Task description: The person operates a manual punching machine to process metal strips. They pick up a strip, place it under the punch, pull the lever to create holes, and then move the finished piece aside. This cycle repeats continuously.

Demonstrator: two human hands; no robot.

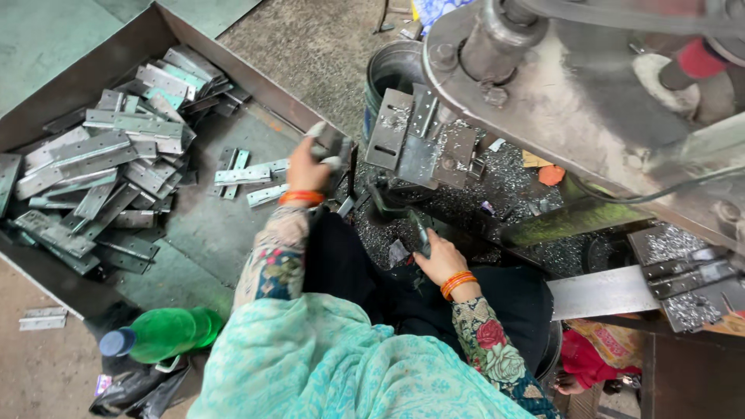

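My left hand [309, 164] is raised over the right edge of a big metal tray [93, 74] and is closed on a grey metal hinge piece [332, 147], blurred by motion. My right hand [436, 260] rests lower, beside the press base, its fingers closed on a small dark metal part [421, 226]. Both wrists wear orange bangles. In the tray lies a heap of several flat steel hinges [109, 167], with a few loose ones [248, 174] close to my left hand.
A heavy grey press machine [559, 85] fills the upper right, with metal die plates [419, 136] and shiny swarf [504, 186] below it. A dark bucket [388, 74] stands behind. A green plastic bottle [167, 334] lies at the lower left, near a hinge [43, 318] on the floor.
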